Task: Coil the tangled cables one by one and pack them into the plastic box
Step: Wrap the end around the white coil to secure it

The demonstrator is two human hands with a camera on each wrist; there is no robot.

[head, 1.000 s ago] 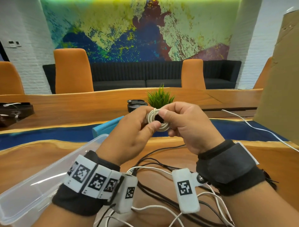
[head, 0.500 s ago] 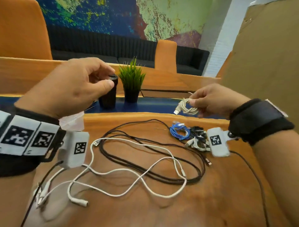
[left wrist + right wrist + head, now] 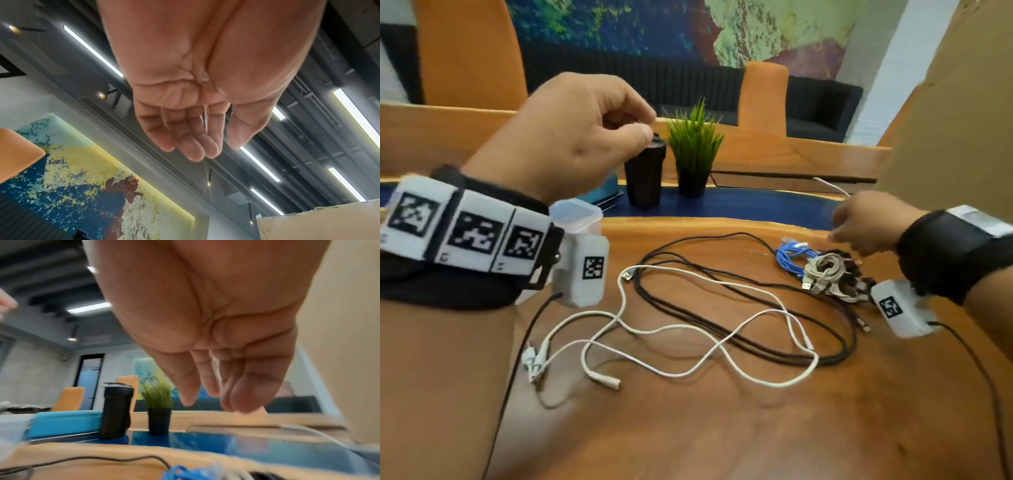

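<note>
**White coil dropped on the pile, not in the box**

White and freshly wound, the coil [image 3: 825,269] that the right hand [image 3: 866,224] held half a second ago now lies on the heap of coiled cables [image 3: 828,270] at the right of the table [image 3: 722,428], touching the blue coil [image 3: 791,255]. The right hand hovers just above that heap with fingers loosely extended and nothing in them; the right wrist view shows them relaxed, slightly blurred. The left hand [image 3: 571,137] is raised at the left with fingers gently curled, thumb near forefinger, and empty, as the left wrist view confirms.

One more cable is coiled, then, but it is staged beside the others rather than packed. Only a corner of the plastic box [image 3: 575,214] shows, behind the left wrist and well apart from the heap. By my reading the coils still have to cross the table to it.

Two cables remain loose in the middle: a long black cable [image 3: 756,329] in wide loops and a white cable [image 3: 688,332] that crosses over it several times, its plugs lying near the left forearm. Lifting either will likely drag the other, so they need separating first.

Beyond, a black tumbler [image 3: 645,174] and a small potted plant [image 3: 693,150] stand near the box on the blue strip, with a teal object [image 3: 602,192] between them and it. A cardboard sheet [image 3: 945,102] rises at the right. Thin black leads from the wrist cameras trail across the table and could snag on the loops.
</note>
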